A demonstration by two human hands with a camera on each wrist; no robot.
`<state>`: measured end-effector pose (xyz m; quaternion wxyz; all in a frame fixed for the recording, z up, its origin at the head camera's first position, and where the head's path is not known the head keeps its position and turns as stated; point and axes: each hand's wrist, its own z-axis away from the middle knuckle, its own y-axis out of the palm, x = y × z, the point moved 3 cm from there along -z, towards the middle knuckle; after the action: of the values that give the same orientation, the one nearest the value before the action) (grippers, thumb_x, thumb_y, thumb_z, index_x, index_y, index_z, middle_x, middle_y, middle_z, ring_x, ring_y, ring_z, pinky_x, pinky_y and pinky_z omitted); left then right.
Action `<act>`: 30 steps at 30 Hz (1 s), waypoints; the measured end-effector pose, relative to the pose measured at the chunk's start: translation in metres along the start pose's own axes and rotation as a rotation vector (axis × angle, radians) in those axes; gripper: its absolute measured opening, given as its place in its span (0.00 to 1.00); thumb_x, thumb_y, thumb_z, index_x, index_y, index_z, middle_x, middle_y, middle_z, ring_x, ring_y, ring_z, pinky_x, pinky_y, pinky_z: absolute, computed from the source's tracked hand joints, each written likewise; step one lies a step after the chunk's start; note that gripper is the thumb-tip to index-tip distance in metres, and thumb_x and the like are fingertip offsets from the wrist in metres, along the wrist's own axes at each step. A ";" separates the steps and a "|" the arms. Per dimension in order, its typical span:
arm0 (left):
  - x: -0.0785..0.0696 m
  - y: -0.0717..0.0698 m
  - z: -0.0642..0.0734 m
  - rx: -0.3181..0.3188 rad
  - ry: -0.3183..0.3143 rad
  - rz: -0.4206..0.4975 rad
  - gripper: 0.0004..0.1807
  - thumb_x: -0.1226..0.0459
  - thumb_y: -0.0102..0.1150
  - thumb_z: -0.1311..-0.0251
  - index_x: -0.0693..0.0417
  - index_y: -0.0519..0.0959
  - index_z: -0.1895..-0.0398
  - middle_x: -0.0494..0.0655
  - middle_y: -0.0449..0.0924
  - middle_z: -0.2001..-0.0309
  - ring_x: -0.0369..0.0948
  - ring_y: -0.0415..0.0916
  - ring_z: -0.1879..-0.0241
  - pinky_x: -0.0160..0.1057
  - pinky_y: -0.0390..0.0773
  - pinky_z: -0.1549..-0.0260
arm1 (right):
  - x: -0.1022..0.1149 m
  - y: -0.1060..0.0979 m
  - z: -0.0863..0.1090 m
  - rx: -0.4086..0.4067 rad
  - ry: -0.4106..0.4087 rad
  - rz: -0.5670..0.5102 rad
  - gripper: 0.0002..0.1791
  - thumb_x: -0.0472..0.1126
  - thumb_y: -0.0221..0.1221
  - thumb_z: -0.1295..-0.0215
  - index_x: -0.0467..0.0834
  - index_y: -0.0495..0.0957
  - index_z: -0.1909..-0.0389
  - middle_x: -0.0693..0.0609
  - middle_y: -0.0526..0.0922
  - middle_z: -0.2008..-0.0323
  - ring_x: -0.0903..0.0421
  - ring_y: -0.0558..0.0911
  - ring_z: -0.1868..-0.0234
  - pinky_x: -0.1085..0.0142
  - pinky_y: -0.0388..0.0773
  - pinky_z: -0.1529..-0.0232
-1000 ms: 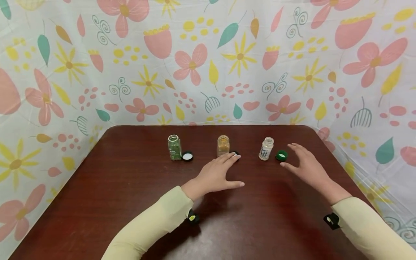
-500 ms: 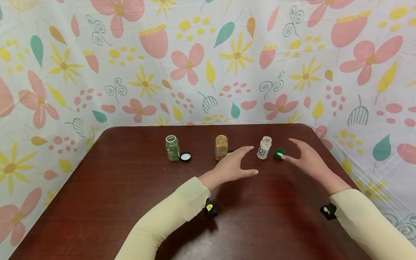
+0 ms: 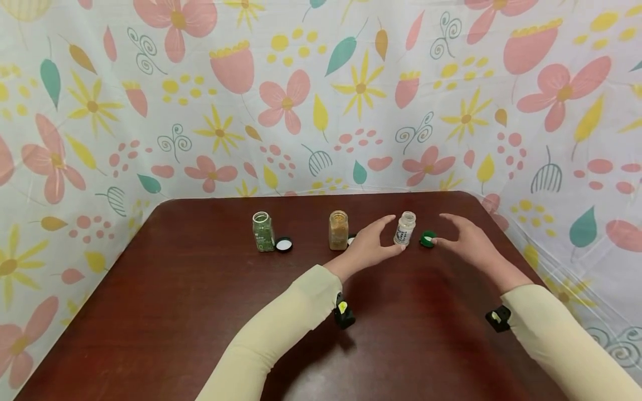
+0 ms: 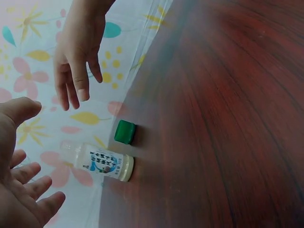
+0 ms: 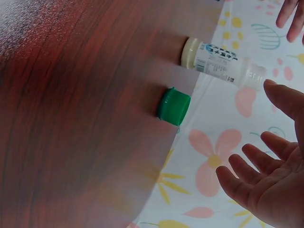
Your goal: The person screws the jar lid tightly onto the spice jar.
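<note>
A small white-labelled seasoning bottle stands uncapped at the right of the table. My left hand is just left of it, thumb and fingers spread; the left wrist view shows a gap between this hand and the bottle. To the bottle's right lies a green cap. Beside that cap hovers my right hand, fingers apart and holding nothing. In the right wrist view the green cap sits on the table, apart from the right hand.
An open jar of green flakes stands at the left with a black lid beside it. In the middle is an open jar of orange-brown seasoning; its lid is partly hidden behind my left hand. A floral curtain hangs behind the table.
My left hand has moved right, from in front of the middle jar's lid to the white-labelled bottle. My right hand stays near the green cap. The view has shifted slightly.
</note>
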<state>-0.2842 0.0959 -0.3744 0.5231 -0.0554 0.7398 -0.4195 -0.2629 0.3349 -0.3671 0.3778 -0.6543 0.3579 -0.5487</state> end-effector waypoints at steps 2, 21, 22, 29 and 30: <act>0.001 0.002 -0.003 -0.007 -0.007 0.019 0.41 0.54 0.65 0.31 0.49 0.58 0.19 0.46 0.62 0.21 0.44 0.63 0.22 0.45 0.68 0.26 | -0.002 0.001 0.000 0.010 0.010 -0.001 0.43 0.48 0.66 0.31 0.28 0.59 0.26 0.22 0.63 0.29 0.24 0.64 0.30 0.30 0.64 0.33; 0.018 0.021 -0.035 -0.048 -0.142 0.164 0.40 0.54 0.64 0.31 0.49 0.60 0.20 0.48 0.65 0.22 0.45 0.66 0.24 0.46 0.74 0.30 | -0.021 0.013 -0.015 0.109 0.068 0.006 0.41 0.47 0.64 0.30 0.29 0.60 0.26 0.22 0.66 0.31 0.25 0.70 0.34 0.31 0.71 0.38; 0.019 0.022 -0.037 -0.049 -0.144 0.166 0.40 0.54 0.64 0.31 0.49 0.60 0.20 0.48 0.65 0.22 0.45 0.66 0.24 0.46 0.74 0.30 | -0.022 0.013 -0.015 0.111 0.071 0.006 0.41 0.47 0.64 0.30 0.29 0.60 0.26 0.22 0.66 0.31 0.25 0.70 0.34 0.31 0.70 0.37; 0.023 0.027 -0.046 -0.049 -0.163 0.148 0.40 0.55 0.64 0.31 0.50 0.60 0.20 0.48 0.65 0.22 0.45 0.66 0.25 0.46 0.73 0.30 | -0.028 0.019 -0.017 0.126 0.090 0.004 0.41 0.47 0.64 0.31 0.27 0.60 0.27 0.21 0.64 0.30 0.24 0.66 0.32 0.30 0.66 0.33; 0.024 0.028 -0.047 -0.046 -0.167 0.143 0.39 0.55 0.64 0.31 0.51 0.60 0.20 0.48 0.66 0.22 0.45 0.66 0.25 0.46 0.73 0.30 | -0.029 0.020 -0.017 0.130 0.093 0.003 0.41 0.47 0.64 0.31 0.27 0.60 0.27 0.21 0.63 0.30 0.24 0.66 0.31 0.30 0.65 0.33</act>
<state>-0.3234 0.1278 -0.4062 0.6101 -0.0490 0.7052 -0.3578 -0.2854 0.3498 -0.3959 0.4033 -0.6017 0.3398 -0.5999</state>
